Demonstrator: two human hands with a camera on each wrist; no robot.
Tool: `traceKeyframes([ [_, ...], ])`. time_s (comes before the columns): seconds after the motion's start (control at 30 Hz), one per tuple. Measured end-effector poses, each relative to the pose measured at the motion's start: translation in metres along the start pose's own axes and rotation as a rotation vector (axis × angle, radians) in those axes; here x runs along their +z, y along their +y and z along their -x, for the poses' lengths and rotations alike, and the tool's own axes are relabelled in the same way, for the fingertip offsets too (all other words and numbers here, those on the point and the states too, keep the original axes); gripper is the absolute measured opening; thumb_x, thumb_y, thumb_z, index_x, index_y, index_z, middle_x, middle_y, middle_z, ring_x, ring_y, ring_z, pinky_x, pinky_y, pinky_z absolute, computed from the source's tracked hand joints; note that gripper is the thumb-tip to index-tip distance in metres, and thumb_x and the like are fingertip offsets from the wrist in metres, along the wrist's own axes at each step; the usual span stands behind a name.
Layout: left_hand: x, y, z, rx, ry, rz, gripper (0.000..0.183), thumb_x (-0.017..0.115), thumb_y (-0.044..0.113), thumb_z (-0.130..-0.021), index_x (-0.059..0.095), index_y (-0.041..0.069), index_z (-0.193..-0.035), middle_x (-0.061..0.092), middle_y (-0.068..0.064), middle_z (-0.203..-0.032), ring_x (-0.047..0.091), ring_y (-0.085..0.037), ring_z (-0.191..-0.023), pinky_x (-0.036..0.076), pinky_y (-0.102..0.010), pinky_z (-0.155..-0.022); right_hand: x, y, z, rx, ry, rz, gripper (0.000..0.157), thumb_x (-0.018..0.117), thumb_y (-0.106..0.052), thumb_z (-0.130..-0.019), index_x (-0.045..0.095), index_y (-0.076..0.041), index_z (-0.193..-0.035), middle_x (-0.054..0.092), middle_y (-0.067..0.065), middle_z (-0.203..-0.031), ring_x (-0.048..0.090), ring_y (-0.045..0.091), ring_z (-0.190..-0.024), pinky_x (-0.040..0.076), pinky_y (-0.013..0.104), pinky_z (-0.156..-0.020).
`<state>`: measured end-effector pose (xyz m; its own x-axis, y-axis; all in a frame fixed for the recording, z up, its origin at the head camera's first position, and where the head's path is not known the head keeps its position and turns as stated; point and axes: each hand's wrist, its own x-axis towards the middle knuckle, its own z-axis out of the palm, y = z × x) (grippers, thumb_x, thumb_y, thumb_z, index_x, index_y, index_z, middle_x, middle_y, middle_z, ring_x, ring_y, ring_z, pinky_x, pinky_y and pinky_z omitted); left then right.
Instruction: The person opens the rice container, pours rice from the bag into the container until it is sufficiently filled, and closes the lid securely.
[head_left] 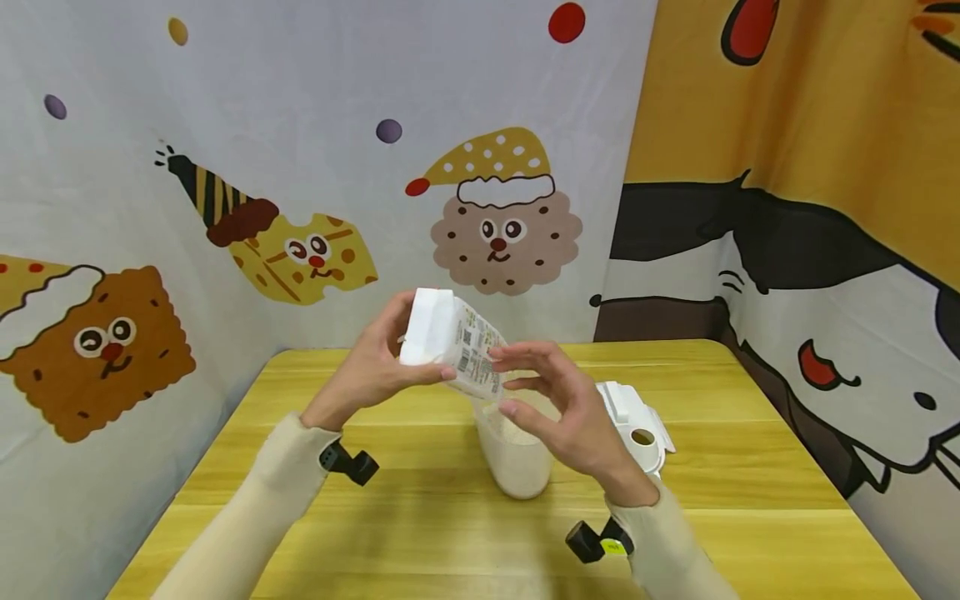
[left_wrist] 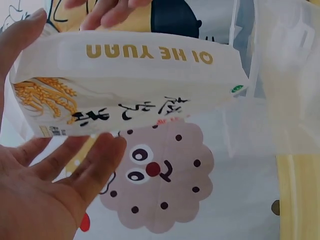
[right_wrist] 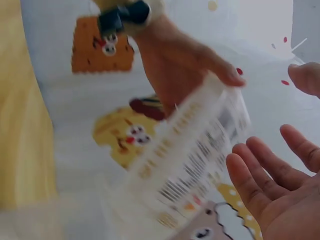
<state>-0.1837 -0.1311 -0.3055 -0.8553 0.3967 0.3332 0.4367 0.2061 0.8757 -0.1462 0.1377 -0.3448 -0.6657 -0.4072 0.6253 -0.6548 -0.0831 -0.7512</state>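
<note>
My left hand (head_left: 382, 354) grips the base end of a white rice bag (head_left: 472, 346), thumb on one side and fingers on the other. Gold letters, rice ears and dark characters are printed on the bag (left_wrist: 135, 85). It tilts down to the right, its lower end at the mouth of a clear plastic container (head_left: 517, 462) that holds pale grains. Beside the bag, my right hand (head_left: 558, 408) has its fingers spread and holds nothing. In the right wrist view, a gap shows between the right fingertips (right_wrist: 237, 165) and the blurred bag.
A white lid-like piece (head_left: 626, 404) with a white ring-shaped part lies on the wooden table (head_left: 360, 533), right of the container and partly behind the right hand. Curtains with cartoon prints (head_left: 337, 75) hang behind the table and along its sides.
</note>
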Motion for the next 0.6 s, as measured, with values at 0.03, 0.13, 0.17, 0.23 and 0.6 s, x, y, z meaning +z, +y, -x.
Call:
traceKeyframes([
  [0.03,0.001,0.001,-0.001,-0.006,0.006,-0.007,0.091,0.09,0.012,-0.078,0.038,0.023,-0.152,0.054,-0.006,-0.141,0.062,-0.029,-0.118,0.062,-0.042,-0.086,-0.004,-0.001,-0.002,-0.003,0.013,0.03,0.053,0.071,0.005,-0.09,0.052,-0.003,-0.139,0.06,0.019,-0.14,0.061,0.034,-0.125,0.058,0.039,-0.101],
  [0.13,0.005,0.003,-0.003,-0.024,0.025,-0.021,0.09,0.091,0.014,-0.077,0.039,0.025,-0.151,0.055,-0.005,-0.14,0.063,-0.029,-0.117,0.062,-0.043,-0.085,-0.015,-0.001,-0.008,-0.002,0.033,0.102,0.058,0.074,0.005,-0.088,0.052,-0.005,-0.14,0.059,0.013,-0.143,0.06,0.031,-0.127,0.057,0.038,-0.103],
  [0.17,0.007,0.004,-0.004,-0.029,0.033,-0.029,0.09,0.091,0.014,-0.077,0.039,0.025,-0.15,0.056,-0.005,-0.14,0.063,-0.029,-0.118,0.062,-0.043,-0.086,-0.018,-0.001,-0.011,0.0,0.034,0.123,0.06,0.076,0.004,-0.087,0.052,-0.006,-0.141,0.058,0.011,-0.144,0.06,0.03,-0.127,0.056,0.038,-0.103],
  [0.23,0.01,0.006,-0.005,-0.038,0.048,-0.05,0.09,0.091,0.016,-0.077,0.039,0.024,-0.15,0.056,-0.004,-0.139,0.063,-0.029,-0.119,0.061,-0.043,-0.087,-0.022,0.0,-0.015,0.006,0.025,0.169,0.065,0.079,0.001,-0.086,0.05,-0.008,-0.144,0.056,0.005,-0.147,0.058,0.026,-0.13,0.055,0.038,-0.105],
  [0.6,0.033,0.017,-0.014,-0.056,0.074,-0.218,0.094,0.094,0.039,-0.072,0.04,0.025,-0.147,0.057,0.002,-0.132,0.063,-0.022,-0.111,0.059,-0.043,-0.089,-0.022,0.011,-0.04,0.067,-0.118,0.391,0.099,0.091,-0.032,-0.079,0.033,-0.027,-0.159,0.039,-0.007,-0.162,0.046,0.022,-0.144,0.045,0.047,-0.117],
])
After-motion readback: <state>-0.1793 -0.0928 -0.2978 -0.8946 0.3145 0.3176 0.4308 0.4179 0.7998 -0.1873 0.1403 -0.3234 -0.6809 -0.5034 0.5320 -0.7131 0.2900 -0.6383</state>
